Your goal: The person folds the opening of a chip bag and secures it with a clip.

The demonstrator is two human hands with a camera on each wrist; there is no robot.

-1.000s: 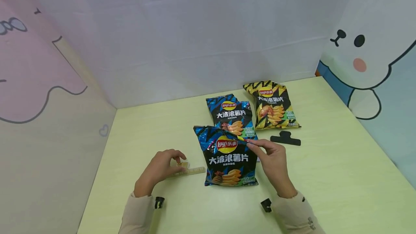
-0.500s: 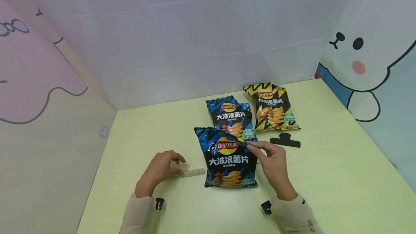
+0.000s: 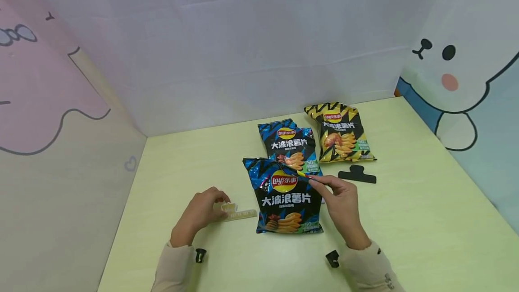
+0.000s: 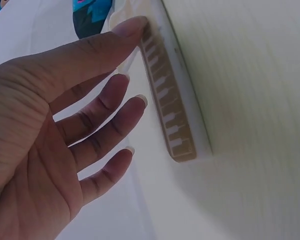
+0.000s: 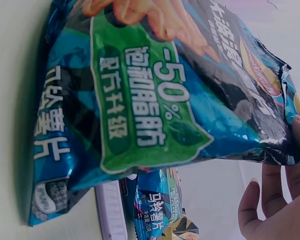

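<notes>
Nearest, the left hand (image 3: 204,211) is pinching the pale clip (image 3: 242,214) narrowly between thumb and index finger, its other fingers hanging apart from it; compared with a second ago, its fingertips are sitting slightly lower over the clip, while the bags are keeping their places. Just right of that pinch, the front bag (image 3: 288,213) is being held up by the right hand (image 3: 342,197), whose thumb and fingertip are gripping the right end of its top edge, as before. Its face is reading "Lay's 乐事" and "大波浪薯片"; a green patch is showing "-50% 饱和脂肪" and "配方升级", with "马铃薯片" running along the bottom. The bag is bulging, hiding whatever it is holding, and whether its bottom is touching the table (image 3: 405,211) cannot be told. In the right wrist view, a lilac strip (image 5: 110,210) is showing behind it. Beyond the right hand, the black clip (image 3: 357,175) is lying on the table. Farther past that grip, a second blue bag (image 3: 288,144) is lying partly hidden, carrying the same brand and name, and to its right a yellow bag (image 3: 342,134) is bearing both too, picturing chips
</notes>
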